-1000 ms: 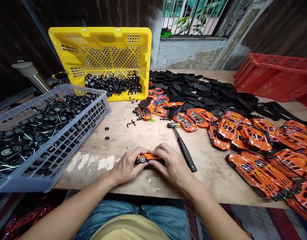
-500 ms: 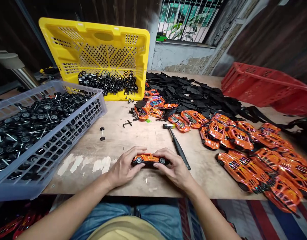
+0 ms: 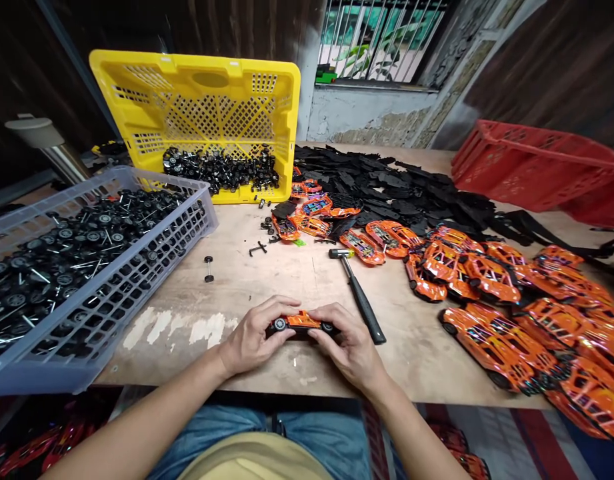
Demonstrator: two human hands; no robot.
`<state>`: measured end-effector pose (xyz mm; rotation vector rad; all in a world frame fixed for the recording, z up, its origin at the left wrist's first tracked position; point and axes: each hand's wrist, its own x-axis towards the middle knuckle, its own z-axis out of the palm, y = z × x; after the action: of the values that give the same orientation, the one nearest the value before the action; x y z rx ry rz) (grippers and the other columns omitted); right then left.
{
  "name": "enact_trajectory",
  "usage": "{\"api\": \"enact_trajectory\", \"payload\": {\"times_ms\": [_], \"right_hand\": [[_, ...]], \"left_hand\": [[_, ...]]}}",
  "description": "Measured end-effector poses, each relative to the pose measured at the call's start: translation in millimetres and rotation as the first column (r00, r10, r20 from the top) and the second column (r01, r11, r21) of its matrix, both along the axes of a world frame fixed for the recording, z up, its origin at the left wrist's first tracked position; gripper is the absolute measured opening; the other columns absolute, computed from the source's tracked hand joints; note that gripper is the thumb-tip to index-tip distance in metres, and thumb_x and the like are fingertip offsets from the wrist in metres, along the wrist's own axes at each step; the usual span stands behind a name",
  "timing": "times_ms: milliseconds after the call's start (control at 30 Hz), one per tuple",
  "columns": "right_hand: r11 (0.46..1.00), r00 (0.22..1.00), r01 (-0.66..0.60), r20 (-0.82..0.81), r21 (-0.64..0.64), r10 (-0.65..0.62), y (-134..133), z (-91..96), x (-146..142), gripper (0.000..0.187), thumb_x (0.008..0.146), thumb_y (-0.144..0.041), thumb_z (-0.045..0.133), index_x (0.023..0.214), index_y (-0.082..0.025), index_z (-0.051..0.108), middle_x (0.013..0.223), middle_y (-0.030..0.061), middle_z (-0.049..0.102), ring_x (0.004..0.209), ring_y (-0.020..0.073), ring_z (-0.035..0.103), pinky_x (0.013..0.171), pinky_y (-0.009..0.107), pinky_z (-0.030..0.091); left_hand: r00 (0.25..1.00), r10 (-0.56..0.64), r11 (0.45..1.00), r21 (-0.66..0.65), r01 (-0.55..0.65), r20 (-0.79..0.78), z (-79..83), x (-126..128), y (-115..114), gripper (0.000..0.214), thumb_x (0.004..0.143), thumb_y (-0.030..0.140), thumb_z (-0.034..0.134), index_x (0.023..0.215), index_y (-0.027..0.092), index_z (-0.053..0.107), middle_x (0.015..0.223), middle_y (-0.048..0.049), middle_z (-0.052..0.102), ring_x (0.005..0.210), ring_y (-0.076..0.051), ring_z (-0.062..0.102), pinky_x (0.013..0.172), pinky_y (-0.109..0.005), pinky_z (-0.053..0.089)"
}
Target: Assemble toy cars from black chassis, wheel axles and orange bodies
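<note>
An orange toy car [image 3: 299,319] with black wheels and a dark underside is held between both hands near the table's front edge. My left hand [image 3: 254,337] grips its left end, thumb low in front and fingers over the top. Around the other end is closed my right hand [image 3: 349,343], its fingers partly covering the right wheel. Just right of that hand lies a hammer [image 3: 361,300] with a black handle. A loose wheel axle [image 3: 209,269] rests farther left on the table.
A clear plastic basket [image 3: 151,267] of wheel axles stands at left, a tipped yellow crate [image 3: 207,113] with more behind it. Black flat parts [image 3: 387,183] are heaped at the back. Orange car bodies [image 3: 491,347] cover the right side. A red crate [image 3: 527,167] sits back right.
The car stays in both hands, and the right fingers now cover more of its right wheel. The view has shifted slightly; the things on the table have not moved.
</note>
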<state>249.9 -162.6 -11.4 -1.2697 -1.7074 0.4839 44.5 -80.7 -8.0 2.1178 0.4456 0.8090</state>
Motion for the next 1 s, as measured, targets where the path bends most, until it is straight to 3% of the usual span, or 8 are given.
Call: {"api": "enact_trajectory", "payload": {"times_ms": [100,267,567,833,1000], "right_hand": [[1.000,1.000,0.008,0.020,0.011,-0.008,-4,-5.0,0,0.027,0.087,-0.019,0.064,0.114,-0.024,0.060,0.099,0.0063,0.066,0.093,0.0195,0.064,0.081,0.034,0.054],[0.999,0.996,0.006,0.094,0.039,-0.010,-8,-9.4,-4,0.039,0.087,-0.019,0.064,0.124,-0.026,0.057,0.116,0.0095,0.059,0.108,0.0217,0.060,0.090,0.038,0.054],[0.991,0.973,-0.056,0.229,0.125,0.026,-2,8.5,-10,0.033,0.090,-0.013,0.059,0.120,-0.027,0.061,0.102,0.0080,0.066,0.091,0.0201,0.063,0.076,0.035,0.057],[0.996,0.964,-0.037,0.266,0.082,0.014,-4,6.3,-11,0.029,0.092,-0.015,0.056,0.117,-0.025,0.062,0.097,0.0081,0.065,0.087,0.0201,0.062,0.073,0.035,0.055],[0.999,0.899,-0.021,0.437,0.043,0.000,-1,19.3,-18,0.029,0.089,-0.026,0.061,0.118,-0.022,0.060,0.102,0.0110,0.065,0.092,0.0250,0.060,0.077,0.042,0.052]], "left_hand": [[1.000,-0.004,1.000,0.022,0.004,-0.001,-1.1,-1,0,0.039,0.087,0.016,0.059,0.125,0.021,0.055,0.129,-0.0137,0.057,0.121,-0.024,0.054,0.103,-0.043,0.044],[0.998,-0.046,0.999,0.011,0.046,0.053,-3.1,2,-1,0.027,0.090,0.014,0.057,0.116,0.020,0.060,0.113,-0.0111,0.064,0.105,-0.019,0.062,0.090,-0.034,0.051],[1.000,-0.021,1.000,0.007,0.021,0.010,0.4,2,-3,0.026,0.090,0.017,0.057,0.116,0.019,0.059,0.111,-0.0113,0.065,0.105,-0.020,0.062,0.091,-0.035,0.051],[1.000,0.002,1.000,0.031,-0.002,-0.002,-1.4,1,-5,0.021,0.090,0.016,0.055,0.110,0.019,0.061,0.109,-0.0099,0.067,0.103,-0.020,0.063,0.089,-0.034,0.051],[0.982,0.124,0.989,-0.058,-0.133,-0.146,-6.1,-3,-7,0.051,0.078,0.016,0.067,0.125,0.019,0.048,0.117,-0.0099,0.064,0.107,-0.023,0.063,0.093,-0.037,0.050]]}}
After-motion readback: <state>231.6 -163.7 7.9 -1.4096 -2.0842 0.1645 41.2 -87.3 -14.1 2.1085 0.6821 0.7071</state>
